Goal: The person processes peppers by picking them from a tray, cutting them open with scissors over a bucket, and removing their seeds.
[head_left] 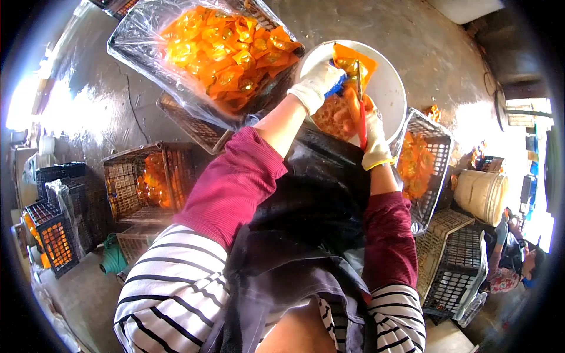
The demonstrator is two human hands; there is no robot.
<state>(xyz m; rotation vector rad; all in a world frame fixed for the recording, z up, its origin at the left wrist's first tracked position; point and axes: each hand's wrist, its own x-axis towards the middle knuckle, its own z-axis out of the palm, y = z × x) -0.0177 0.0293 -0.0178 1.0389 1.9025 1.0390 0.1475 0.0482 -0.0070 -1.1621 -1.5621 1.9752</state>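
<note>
My left hand [321,88], in a white glove with a blue palm, is closed on the edge of an orange plastic packet [358,61] over a white bucket [393,88]. My right hand [374,132], also gloved, grips red-handled scissors [361,112], with their blades up against the packet. Part of the right fingers is hidden by the tool. Lower in the bucket's mouth shows an orange, wet-looking mass [335,116]. Beside my left hand, a plastic-lined crate [132,50] holds a heap of shiny orange packets [229,53].
Right of the bucket stands a lined crate [438,159] with orange packets. Crates [126,194] lie on the left, and stacked crates [456,267] on the right. A cream bucket [479,194] and another person [509,259] are at far right. A green twine spool [113,256] sits left.
</note>
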